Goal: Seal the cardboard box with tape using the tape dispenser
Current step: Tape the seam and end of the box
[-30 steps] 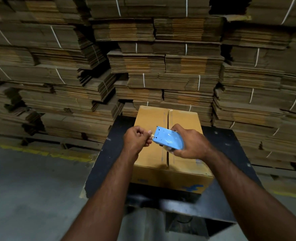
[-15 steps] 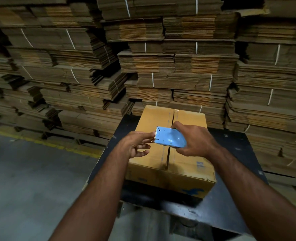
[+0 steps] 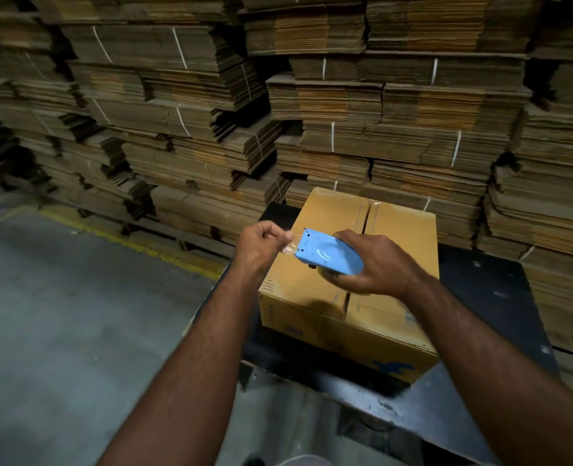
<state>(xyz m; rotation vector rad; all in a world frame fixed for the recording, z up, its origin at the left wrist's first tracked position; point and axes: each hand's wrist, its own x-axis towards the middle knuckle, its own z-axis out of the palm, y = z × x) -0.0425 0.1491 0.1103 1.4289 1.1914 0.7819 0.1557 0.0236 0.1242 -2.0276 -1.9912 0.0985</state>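
Two hands meet above the box (image 3: pixel 315 287), and both are busy. My right hand (image 3: pixel 376 264) is wrapped around the blue dispenser (image 3: pixel 327 255), fingers curled under its body and thumb over the top, with the toothed end pointing left. My left hand (image 3: pixel 261 245) pinches the loose end of the clear tape (image 3: pixel 290 245) between thumb and fingertips, just beside that toothed end, so a short strip is stretched between the two hands. I see the dispenser held in the air over the left flap, not touching the cardboard. The box sits on a black table (image 3: pixel 493 297) with its top flaps folded down and meeting along a centre seam; a glossy strip seems to run along the seam's far part, though I cannot tell for sure. Bundled flat cartons (image 3: pixel 396 105) are stacked behind the table.
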